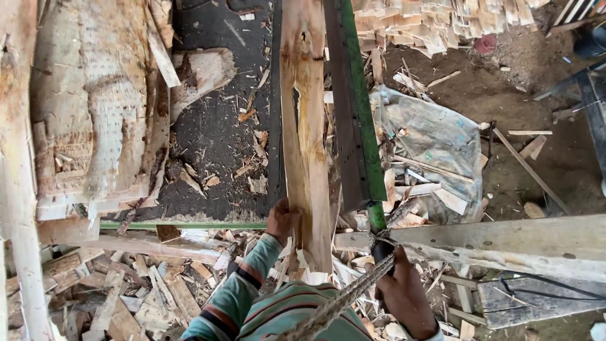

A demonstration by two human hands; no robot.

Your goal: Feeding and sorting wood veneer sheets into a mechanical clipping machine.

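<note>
A long rough wooden plank (pixel 305 132) stands on its edge, running away from me over a dark work surface (pixel 218 126). My left hand (pixel 281 219) grips the plank's near end from the left. Beside it on the right is a large cutting blade (pixel 350 107) with a green edge and a green handle. My right hand (pixel 404 293) is closed around the black grip of that handle, where a frayed rope (pixel 341 300) is tied. My sleeves are striped green.
Thick wood slabs (pixel 95 107) lie at the left. Wood chips and offcuts (pixel 139 290) cover the ground below. A grey plastic sheet (pixel 435 139) lies right of the blade. A pale beam (pixel 505 243) crosses at the right. Split wood pieces (pixel 435 22) are piled at the top.
</note>
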